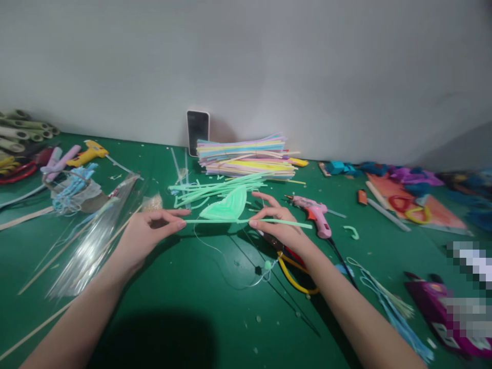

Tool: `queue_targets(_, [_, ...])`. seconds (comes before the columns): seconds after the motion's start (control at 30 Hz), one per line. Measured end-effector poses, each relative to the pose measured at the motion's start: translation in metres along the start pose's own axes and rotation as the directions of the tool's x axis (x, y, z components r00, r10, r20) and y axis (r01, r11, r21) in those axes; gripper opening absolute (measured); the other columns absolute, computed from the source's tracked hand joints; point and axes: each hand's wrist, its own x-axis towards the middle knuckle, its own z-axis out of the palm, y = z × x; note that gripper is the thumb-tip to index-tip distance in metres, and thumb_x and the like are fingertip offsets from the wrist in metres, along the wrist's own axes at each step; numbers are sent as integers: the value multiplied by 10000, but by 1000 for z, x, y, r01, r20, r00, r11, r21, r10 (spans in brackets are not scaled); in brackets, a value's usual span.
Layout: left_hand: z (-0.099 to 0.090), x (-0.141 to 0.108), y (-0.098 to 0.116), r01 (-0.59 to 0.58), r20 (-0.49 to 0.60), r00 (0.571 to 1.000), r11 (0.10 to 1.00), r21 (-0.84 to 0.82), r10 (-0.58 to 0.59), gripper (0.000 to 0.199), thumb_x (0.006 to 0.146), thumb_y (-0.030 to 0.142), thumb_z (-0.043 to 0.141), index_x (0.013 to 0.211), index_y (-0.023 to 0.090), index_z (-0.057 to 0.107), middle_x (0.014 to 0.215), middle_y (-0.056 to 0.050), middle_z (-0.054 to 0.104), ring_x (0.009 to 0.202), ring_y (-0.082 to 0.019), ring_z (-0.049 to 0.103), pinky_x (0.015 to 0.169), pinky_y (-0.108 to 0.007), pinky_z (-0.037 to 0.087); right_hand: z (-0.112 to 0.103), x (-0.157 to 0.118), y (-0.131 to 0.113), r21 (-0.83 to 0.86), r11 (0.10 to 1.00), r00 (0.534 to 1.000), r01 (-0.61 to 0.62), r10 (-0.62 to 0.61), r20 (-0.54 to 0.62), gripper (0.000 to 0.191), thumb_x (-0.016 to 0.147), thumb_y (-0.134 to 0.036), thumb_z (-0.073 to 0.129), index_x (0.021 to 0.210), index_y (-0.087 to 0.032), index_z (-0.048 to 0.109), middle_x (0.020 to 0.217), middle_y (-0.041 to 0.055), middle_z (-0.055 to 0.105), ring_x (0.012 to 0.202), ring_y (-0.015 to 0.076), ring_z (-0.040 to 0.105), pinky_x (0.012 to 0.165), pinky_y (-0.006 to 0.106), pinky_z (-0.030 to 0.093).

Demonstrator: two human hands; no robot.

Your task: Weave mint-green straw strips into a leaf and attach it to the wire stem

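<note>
My left hand (151, 233) pinches the left end of a mint-green pipe cleaner (215, 221), held level above the table. Thumb and fingers of my right hand (282, 225) are closed on the same pipe cleaner right of its middle, and its free end sticks out to the right. Two leaf-shaped pieces (230, 203) of coiled mint-green pipe cleaner rise from it between my hands. Below my right hand lie scissors with yellow-and-red handles (290, 274), partly hidden. A thin thread (219, 251) curves down near a small green ball (268, 265).
Loose green pipe cleaners (196, 192) and a multicoloured pipe-cleaner bundle (242, 154) lie behind my hands, beside a phone (199, 125) against the wall. On the right is a pink glue gun (317, 212) with its cord. Clear plastic sleeves (90, 251) and thin sticks lie left.
</note>
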Motion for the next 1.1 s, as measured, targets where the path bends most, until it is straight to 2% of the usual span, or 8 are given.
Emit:
queue_targets(0.4, [-16, 12, -9, -7, -237, 972, 1000, 20, 12, 258, 710, 428, 777, 858, 221, 737, 1051, -74, 760, 1135, -299, 625, 1068, -473, 408, 2, 0, -1, 4, 1000, 1000, 13, -13, 6, 72, 742, -296, 782, 724, -230, 760, 1325, 81, 583, 1246, 267, 544, 1075, 444, 359])
queue_targets(0.47, [-15, 16, -7, -43, -178, 982, 994, 99, 61, 296, 777, 479, 701, 928, 226, 728, 1105, -75, 743, 1123, -285, 631, 1056, -461, 418, 4, -2, -6, -34, 999, 997, 21, -19, 69, 60, 738, -293, 789, 737, -236, 767, 1335, 75, 576, 1257, 268, 533, 1085, 448, 352])
queue_targets(0.57, [-1, 18, 2, -66, 90, 995, 985, 158, 52, 359, 812, 513, 642, 1029, 238, 720, 1165, -82, 720, 1063, -277, 662, 963, -423, 494, 9, -6, -19, -65, 997, 983, 28, -15, 185, 50, 741, -291, 793, 757, -245, 777, 1357, 65, 557, 1259, 264, 532, 1092, 443, 358])
queue_targets(0.63, [15, 18, 13, -74, 363, 932, 980, 183, 3, 404, 768, 468, 701, 1110, 255, 685, 1212, -79, 699, 1106, -284, 645, 937, -386, 508, 11, -9, -30, -78, 996, 974, 34, -16, 227, 46, 740, -281, 795, 769, -249, 780, 1361, 62, 553, 1260, 265, 532, 1094, 447, 363])
queue_targets(0.7, [31, 17, 26, -53, 570, 821, 987, 150, -43, 438, 751, 417, 723, 1156, 265, 655, 1179, -64, 712, 1092, -288, 652, 903, -369, 521, 13, -11, -38, -79, 995, 969, 60, -39, 244, 47, 744, -271, 794, 786, -256, 781, 1363, 55, 555, 1260, 262, 533, 1089, 451, 375])
queue_targets(0.83, [53, 18, 44, -67, 605, 796, 995, 77, 7, 266, 742, 381, 713, 966, 240, 716, 984, -17, 754, 942, -267, 690, 817, -343, 532, 7, -12, -49, -51, 991, 976, 122, -110, 187, 54, 819, -295, 727, 840, -276, 772, 1320, 29, 595, 1209, 237, 571, 1039, 436, 433])
queue_targets(1.0, [57, 22, 45, -18, 547, 837, 998, 53, -14, 203, 738, 381, 708, 868, 225, 713, 908, -26, 751, 841, -253, 697, 757, -351, 543, -12, -13, -62, -176, 969, 964, 174, -204, -170, 244, 961, -345, 520, 925, -254, 744, 1139, 51, 660, 1101, 215, 607, 941, 388, 480])
queue_targets(1.1, [54, 21, 40, -28, 501, 866, 996, 86, -19, 174, 718, 376, 727, 794, 222, 703, 887, -13, 758, 847, -249, 695, 780, -345, 529, -18, -16, -72, -215, 973, 947, 85, -145, -285, 351, 992, -418, 417, 983, -221, 707, 978, 68, 666, 870, 187, 643, 757, 340, 516])
